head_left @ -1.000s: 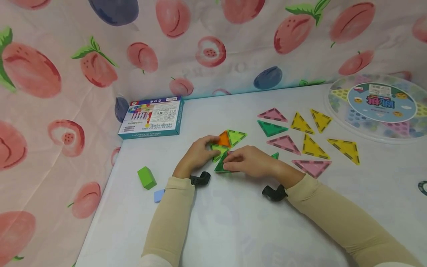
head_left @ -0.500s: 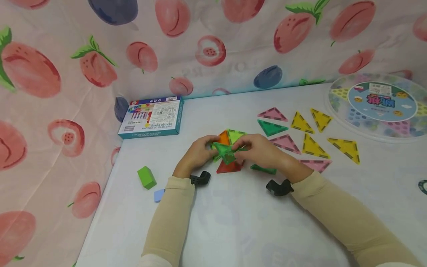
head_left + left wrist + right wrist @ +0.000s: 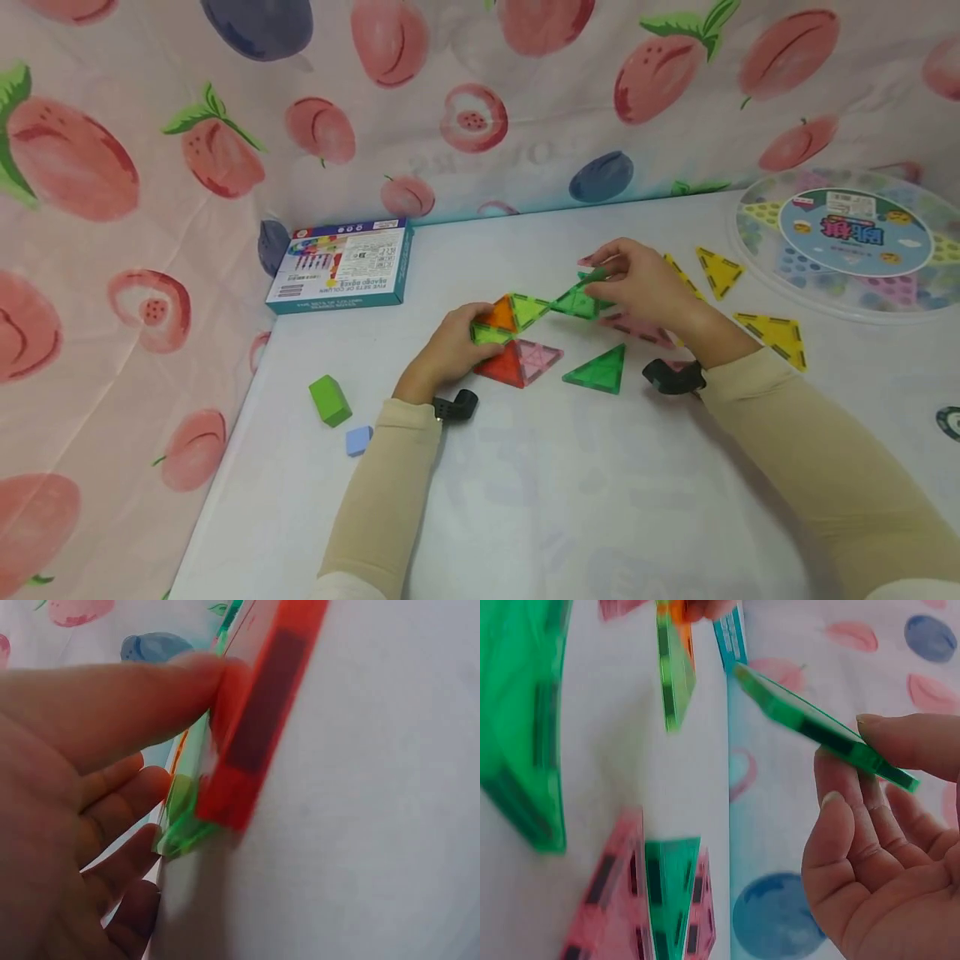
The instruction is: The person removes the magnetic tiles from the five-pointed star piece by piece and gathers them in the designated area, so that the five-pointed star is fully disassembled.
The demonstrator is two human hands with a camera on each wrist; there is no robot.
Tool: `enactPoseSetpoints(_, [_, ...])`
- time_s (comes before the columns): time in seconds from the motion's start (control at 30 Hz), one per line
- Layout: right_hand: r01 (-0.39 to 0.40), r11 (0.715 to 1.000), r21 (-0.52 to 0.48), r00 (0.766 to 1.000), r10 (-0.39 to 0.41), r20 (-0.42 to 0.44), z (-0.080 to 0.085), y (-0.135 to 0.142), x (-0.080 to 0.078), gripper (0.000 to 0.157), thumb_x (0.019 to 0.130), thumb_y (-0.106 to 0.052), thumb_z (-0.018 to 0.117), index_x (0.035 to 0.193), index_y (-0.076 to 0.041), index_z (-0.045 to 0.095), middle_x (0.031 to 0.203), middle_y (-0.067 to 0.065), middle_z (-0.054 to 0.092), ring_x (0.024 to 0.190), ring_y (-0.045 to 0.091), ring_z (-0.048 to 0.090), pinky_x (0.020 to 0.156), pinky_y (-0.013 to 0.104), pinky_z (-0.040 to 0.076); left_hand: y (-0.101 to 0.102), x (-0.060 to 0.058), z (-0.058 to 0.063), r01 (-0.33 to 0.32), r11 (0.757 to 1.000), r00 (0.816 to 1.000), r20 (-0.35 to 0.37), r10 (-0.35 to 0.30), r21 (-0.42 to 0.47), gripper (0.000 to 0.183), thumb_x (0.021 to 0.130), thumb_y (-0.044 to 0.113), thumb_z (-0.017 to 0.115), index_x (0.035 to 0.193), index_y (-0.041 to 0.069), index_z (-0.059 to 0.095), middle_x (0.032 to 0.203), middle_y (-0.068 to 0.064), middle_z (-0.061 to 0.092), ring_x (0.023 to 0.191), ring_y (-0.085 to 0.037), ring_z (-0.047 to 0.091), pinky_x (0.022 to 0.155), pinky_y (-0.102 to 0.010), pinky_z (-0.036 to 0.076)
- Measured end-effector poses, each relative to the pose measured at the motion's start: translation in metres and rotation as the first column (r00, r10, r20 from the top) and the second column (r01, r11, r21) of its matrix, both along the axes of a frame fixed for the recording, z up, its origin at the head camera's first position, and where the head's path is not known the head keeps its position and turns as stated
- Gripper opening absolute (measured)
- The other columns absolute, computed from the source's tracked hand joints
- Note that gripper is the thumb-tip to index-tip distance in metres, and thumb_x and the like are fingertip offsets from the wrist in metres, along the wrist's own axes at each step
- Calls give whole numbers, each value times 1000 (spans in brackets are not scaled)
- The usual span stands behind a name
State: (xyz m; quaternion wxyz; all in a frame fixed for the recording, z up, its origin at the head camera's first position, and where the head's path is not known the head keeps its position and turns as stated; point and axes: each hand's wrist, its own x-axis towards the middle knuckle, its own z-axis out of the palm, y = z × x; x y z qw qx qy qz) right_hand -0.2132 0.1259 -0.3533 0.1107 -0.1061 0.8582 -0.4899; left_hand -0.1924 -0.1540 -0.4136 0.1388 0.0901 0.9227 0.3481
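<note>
On the white table lies a flat cluster of triangle tiles: orange (image 3: pixel 501 315), light green (image 3: pixel 529 308), red (image 3: pixel 504 367) and pink (image 3: pixel 540 358). My left hand (image 3: pixel 480 333) holds a second light green tile (image 3: pixel 491 333) of the cluster between thumb and curled fingers. In the left wrist view its thumb tip touches the red tile's edge (image 3: pixel 262 712). My right hand (image 3: pixel 600 279) pinches a dark green tile (image 3: pixel 576 302) (image 3: pixel 817 731), tilted, its corner near the cluster's right end. Another dark green tile (image 3: pixel 598 372) lies flat in front.
Loose pink tiles (image 3: pixel 637 329) and yellow tiles (image 3: pixel 776 337) lie right of the hands. A round clear container (image 3: pixel 855 237) sits at far right, a printed box (image 3: pixel 341 262) at back left. A green block (image 3: pixel 330 400) and a blue block (image 3: pixel 358 439) lie at left. Fruit-print cloth walls the table.
My right hand lifted a dark green tile from the cluster's front and carried it right and back. The red and pink tiles are now uncovered. The left hand stayed put.
</note>
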Motion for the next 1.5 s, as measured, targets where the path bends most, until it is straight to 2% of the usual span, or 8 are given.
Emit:
enactPoseSetpoints(0.17, [43,997,63,998,-40,-42,-3,6,-9,39,80,-31,66,106,-7,50,99,9,55,89,21,50,74,33,44,-1,0,0,-29,1000,1000,5,29,-1,60,79,32,68,131,17,42,129,2,42,110,-16,39,97,-33,32])
enactPoseSetpoints(0.3, [25,994,105,997,-18,-69,-8,6,-14,30,82,-31,65,103,-11,57,98,5,57,89,19,51,72,34,44,-5,-1,0,-54,999,999,0,54,-7,59,80,31,67,132,18,41,130,2,42,112,-16,38,97,-33,32])
enactPoseSetpoints(0.57, [-130,978,165,986,144,-79,-14,-3,-26,21,87,-23,59,105,-13,62,106,2,58,96,19,51,83,37,43,-16,-6,0,-152,988,988,-7,152,-21,56,83,29,63,133,16,40,132,-1,41,113,-18,37,97,-35,32])
enactPoseSetpoints(0.73, [-224,946,234,968,244,-60,-17,-14,-31,22,87,-22,58,107,-14,64,104,0,60,96,18,51,85,38,42,-19,-8,1,-219,975,975,-29,218,-42,55,85,28,62,134,15,40,134,-3,39,114,-20,37,97,-36,32])
enactPoseSetpoints(1.03, [-308,893,328,947,320,20,-24,-22,-21,34,84,-21,62,116,-12,57,114,1,57,108,22,49,90,42,39,-17,-8,4,-261,964,965,-14,261,-52,56,85,30,61,135,17,38,135,-3,38,112,-19,37,96,-36,34])
enactPoseSetpoints(1.27, [-348,836,425,928,372,28,-35,-30,-14,40,81,-21,66,118,-13,55,115,2,56,103,20,48,90,40,38,-19,-7,5,-274,960,962,8,275,-51,56,85,29,61,135,17,38,135,-3,38,111,-19,38,96,-37,33])
enactPoseSetpoints(1.4, [-387,820,422,913,406,50,-37,-34,-9,34,82,-20,65,115,-18,58,113,-3,57,104,18,48,91,41,38,-20,-7,3,-277,960,961,9,278,-50,56,85,29,61,135,17,38,135,-3,38,111,-19,38,96,-37,33])
enactPoseSetpoints(1.5, [-400,824,402,910,410,66,-35,-34,-6,32,82,-21,65,114,-22,59,113,-6,56,106,18,46,91,42,37,-21,-7,3,-278,959,960,1,279,-55,56,85,29,62,135,17,38,135,-3,38,111,-19,38,96,-37,33])
